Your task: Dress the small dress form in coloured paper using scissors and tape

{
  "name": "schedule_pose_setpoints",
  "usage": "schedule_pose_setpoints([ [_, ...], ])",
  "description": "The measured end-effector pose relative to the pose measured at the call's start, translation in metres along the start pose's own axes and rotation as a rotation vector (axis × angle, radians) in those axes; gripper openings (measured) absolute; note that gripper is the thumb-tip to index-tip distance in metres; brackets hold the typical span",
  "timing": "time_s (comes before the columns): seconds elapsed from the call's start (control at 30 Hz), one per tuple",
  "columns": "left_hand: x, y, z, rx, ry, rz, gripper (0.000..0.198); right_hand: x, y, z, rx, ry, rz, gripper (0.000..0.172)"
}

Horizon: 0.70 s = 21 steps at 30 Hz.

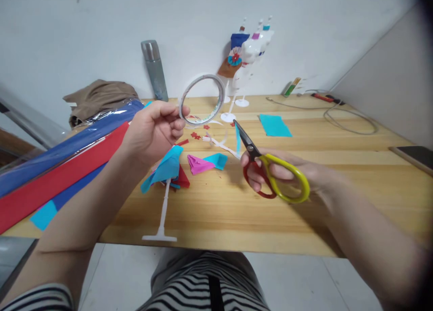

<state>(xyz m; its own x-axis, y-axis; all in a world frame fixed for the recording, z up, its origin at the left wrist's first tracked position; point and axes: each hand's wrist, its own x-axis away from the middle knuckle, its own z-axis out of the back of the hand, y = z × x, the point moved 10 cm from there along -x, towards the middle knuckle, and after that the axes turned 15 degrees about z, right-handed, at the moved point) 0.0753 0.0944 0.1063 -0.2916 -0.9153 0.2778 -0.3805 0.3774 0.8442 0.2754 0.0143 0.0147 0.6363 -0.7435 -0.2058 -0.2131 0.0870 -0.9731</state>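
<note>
My left hand [154, 130] is closed on a ring of clear tape [202, 99], held upright above the wooden table [237, 212]; a loose tape strip hangs from it toward the scissors. My right hand [287, 171] grips scissors [267, 166] with one red and one yellow-green handle, blades pointing up-left and nearly closed. Below my left hand lie folded paper pieces: cyan [165, 166], pink [198, 163], red [181, 178]. A white stick on a flat base [162, 221] lies near the front edge.
Rolled blue and red paper sheets [61, 166] lie at the left. At the back stand a metal flask [155, 70], a white paper doll on stands [246, 54], a cyan paper square [274, 125] and a cable [345, 117]. A phone [414, 155] sits far right.
</note>
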Motion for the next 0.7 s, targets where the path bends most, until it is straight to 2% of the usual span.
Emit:
schedule_pose_setpoints([
  [0.07,0.001,0.000,-0.001,0.005,-0.002,-0.003,0.018,-0.003,0.011,-0.004,-0.137,0.023,0.002,0.053],
  [0.17,0.002,-0.002,-0.003,0.003,-0.007,0.005,0.019,-0.010,0.021,-0.009,-0.215,0.038,-0.036,0.064],
  [0.4,0.000,-0.022,-0.011,-0.007,-0.045,0.091,0.023,-0.021,0.030,-0.018,-0.384,0.162,-0.146,0.065],
  [0.53,-0.002,-0.029,-0.015,-0.045,-0.090,0.102,0.021,-0.026,0.027,-0.013,-0.334,0.241,-0.086,0.059],
  [0.63,-0.004,-0.030,-0.013,-0.051,-0.083,0.099,0.021,-0.023,0.016,0.005,-0.199,0.336,-0.017,0.056],
  [0.7,-0.004,-0.028,-0.011,-0.046,-0.057,0.095,0.026,-0.016,0.011,0.020,-0.036,0.382,-0.038,0.060],
])
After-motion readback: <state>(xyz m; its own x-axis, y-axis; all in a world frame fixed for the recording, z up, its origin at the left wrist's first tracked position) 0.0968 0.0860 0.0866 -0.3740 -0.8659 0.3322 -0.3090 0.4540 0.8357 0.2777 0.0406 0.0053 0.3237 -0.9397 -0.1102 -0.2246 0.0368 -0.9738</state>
